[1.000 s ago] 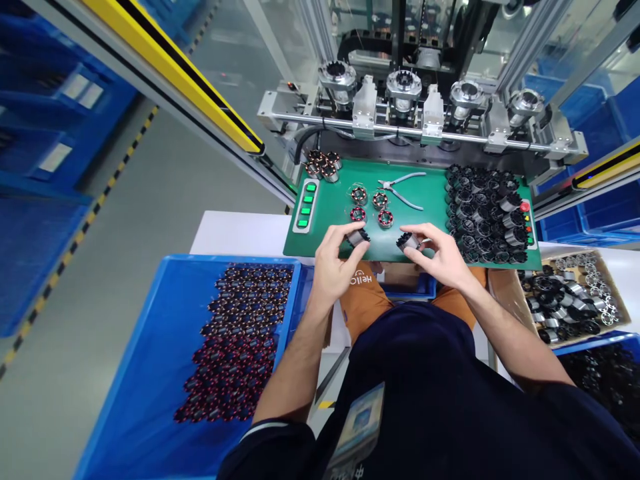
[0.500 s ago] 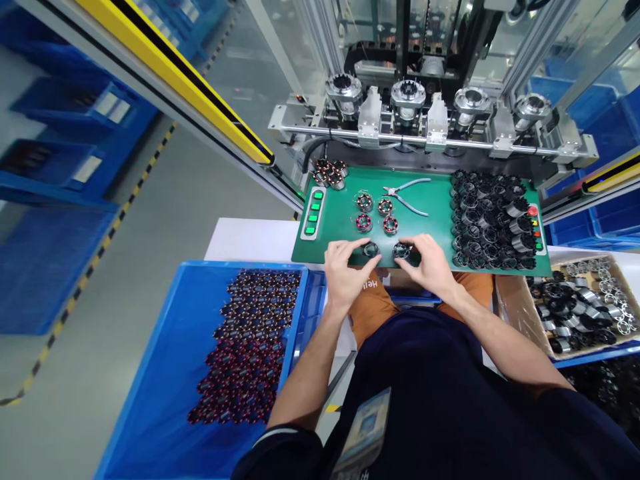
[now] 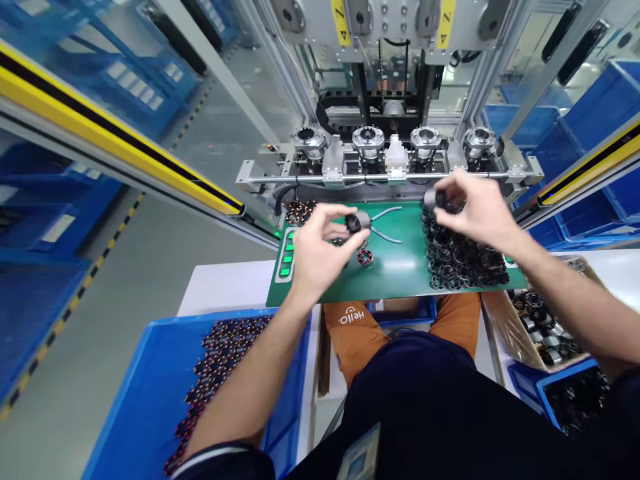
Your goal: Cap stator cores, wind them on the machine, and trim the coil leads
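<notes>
My left hand (image 3: 317,253) is raised over the left part of the green work plate (image 3: 395,283), thumb and fingers closed on a black and silver stator core (image 3: 358,222). Behind and below it lie blue-handled nippers (image 3: 387,235) and a stator with red-marked windings (image 3: 365,257); other wound stators there are mostly covered by the hand. At the back right, my right hand (image 3: 477,208) pinches a second stator core (image 3: 432,199), tilted on its side. It is above the stacked rows of black unwound stator cores (image 3: 463,267). Whether that core touches the stack I cannot tell.
Beyond the plate stands a winding machine with several round metal holders (image 3: 369,140) along a rail (image 3: 395,179). Copper-wound stators (image 3: 299,212) sit at the plate's back left. A blue tray (image 3: 135,380) lies lower left, a cardboard box (image 3: 520,333) lower right.
Both hands have risen from the plate's front edge with a core each. The left has moved over the wound stators, the right to the back of the black stack. The view has tilted up.
</notes>
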### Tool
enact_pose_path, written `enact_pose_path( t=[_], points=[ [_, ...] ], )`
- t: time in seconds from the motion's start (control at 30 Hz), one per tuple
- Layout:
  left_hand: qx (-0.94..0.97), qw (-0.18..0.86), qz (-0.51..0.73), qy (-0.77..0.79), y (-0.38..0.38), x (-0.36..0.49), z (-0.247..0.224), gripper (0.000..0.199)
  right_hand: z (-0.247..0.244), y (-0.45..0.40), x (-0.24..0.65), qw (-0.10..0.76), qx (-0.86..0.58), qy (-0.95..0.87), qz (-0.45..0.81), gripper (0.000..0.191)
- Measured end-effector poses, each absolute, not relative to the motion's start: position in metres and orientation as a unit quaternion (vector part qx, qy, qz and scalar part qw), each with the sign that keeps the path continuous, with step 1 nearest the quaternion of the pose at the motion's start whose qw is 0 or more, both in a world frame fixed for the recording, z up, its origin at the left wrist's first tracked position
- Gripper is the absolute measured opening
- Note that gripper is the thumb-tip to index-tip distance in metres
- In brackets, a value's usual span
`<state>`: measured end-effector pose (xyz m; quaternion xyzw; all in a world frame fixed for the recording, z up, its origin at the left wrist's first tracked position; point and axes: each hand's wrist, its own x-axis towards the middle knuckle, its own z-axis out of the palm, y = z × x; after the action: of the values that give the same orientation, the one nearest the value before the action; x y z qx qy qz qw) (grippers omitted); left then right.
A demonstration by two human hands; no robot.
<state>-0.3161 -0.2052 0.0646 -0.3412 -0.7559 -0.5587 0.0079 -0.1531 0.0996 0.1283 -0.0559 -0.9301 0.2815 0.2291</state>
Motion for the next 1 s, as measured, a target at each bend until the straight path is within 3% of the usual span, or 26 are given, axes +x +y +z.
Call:
enact_pose_path(
  t=[0.13, 0.2, 0.4, 0.57, 0.73, 0.87, 1.0],
  points=[
    [-0.464, 0.046, -0.499, -0.731, -0.111, -0.379, 0.121, 0.052, 0.176, 0.212, -0.193, 0.223, -0.099, -0.965, 0.098, 0.044],
    [-0.503, 0.045, -0.443, -0.74, -0.054, -0.408, 0.137, 0.059, 0.185, 0.257, -0.214, 0.216, -0.117, -0.967, 0.064, 0.039],
    [-0.478, -0.015, -0.404, -0.78, 0.079, -0.457, 0.124, 0.056, 0.161, 0.338, -0.256, 0.192, -0.148, -0.969, 0.038, 0.046],
    [-0.49, -0.041, -0.334, -0.804, 0.102, -0.485, 0.105, 0.052, 0.144, 0.369, -0.27, 0.152, -0.081, -0.985, 0.019, 0.042],
    [-0.545, -0.096, -0.283, -0.784, 0.101, -0.508, 0.115, 0.058, 0.164, 0.376, -0.276, 0.074, -0.033, -0.996, 0.026, 0.058],
    [-0.566, -0.089, -0.228, -0.787, 0.11, -0.512, 0.123, 0.056, 0.181, 0.365, -0.275, 0.027, -0.041, -0.998, 0.031, 0.056],
    [-0.634, -0.076, -0.148, -0.755, 0.123, -0.534, 0.121, 0.086, 0.185, 0.361, -0.273, 0.025, -0.065, -0.997, 0.04, 0.055]
  ],
)
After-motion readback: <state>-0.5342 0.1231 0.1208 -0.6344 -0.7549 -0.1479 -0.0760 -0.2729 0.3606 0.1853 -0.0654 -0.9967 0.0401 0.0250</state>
